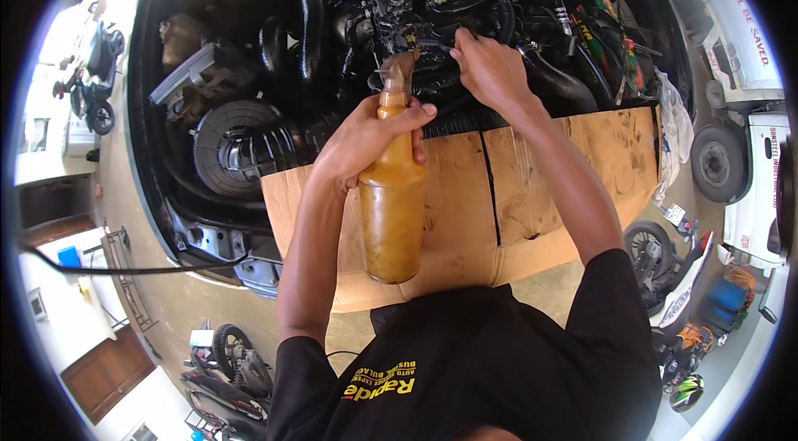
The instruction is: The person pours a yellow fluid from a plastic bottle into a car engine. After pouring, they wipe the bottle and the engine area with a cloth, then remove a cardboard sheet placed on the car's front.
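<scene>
My left hand [374, 137] is wrapped round the neck of a plastic bottle [392, 216] with a yellow-brown, cloudy look. The bottle's base is toward me and its mouth toward the engine [449, 4]. A brownish, crumpled piece [401, 68] sits at the mouth; I cannot tell if it is plastic or cloth. My right hand [489, 67] is over the engine, right of the bottle's mouth, with its fingers curled in. What those fingers hold, if anything, is hidden. Dark hoses and metal parts surround both hands.
A stained cardboard sheet [573, 150] covers the car's front edge below my arms. To the left is a round black air filter housing [239, 146]. Bright packages [611, 34] and white plastic [675, 129] lie at the right. Motorcycles [233, 358] and a white truck [752, 192] stand around.
</scene>
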Demonstrator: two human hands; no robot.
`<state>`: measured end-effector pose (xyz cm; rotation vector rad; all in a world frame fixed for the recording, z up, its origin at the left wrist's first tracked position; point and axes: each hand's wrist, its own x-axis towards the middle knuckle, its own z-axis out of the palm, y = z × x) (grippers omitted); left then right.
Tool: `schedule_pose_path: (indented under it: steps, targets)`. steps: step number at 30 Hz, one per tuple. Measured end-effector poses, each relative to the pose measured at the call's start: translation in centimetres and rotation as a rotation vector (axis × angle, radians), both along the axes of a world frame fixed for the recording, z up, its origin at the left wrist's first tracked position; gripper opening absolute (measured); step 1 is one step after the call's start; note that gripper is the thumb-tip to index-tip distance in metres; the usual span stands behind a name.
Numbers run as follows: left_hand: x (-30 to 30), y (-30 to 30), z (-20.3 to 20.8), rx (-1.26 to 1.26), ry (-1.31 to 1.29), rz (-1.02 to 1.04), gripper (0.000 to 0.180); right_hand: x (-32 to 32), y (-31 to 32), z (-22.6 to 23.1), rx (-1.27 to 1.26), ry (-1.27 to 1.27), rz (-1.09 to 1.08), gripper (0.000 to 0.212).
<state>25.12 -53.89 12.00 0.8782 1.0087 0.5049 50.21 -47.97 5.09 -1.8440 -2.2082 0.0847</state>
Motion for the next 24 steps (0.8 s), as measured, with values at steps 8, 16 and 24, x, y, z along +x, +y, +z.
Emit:
schedule_pose_path:
  steps: [8, 16, 24]
  targets:
    - [-1.9, 2.8, -4.4, -0.060, -0.413, 0.067, 0.055, 1.9, -0.8, -1.0, 0.028, 0.131, -0.143, 0.012]
    - [-1.1, 2.9, -6.6, -0.214, -0.279, 0.151, 0.046, -1.5, 0.8, -1.6, 0.084, 0.145, -0.128, 0.012]
    - [-0.5, 3.2, -6.4, -0.071, -0.398, 0.046, 0.038, -2.2, -0.7, -1.6, 0.120, 0.087, -0.178, 0.014]
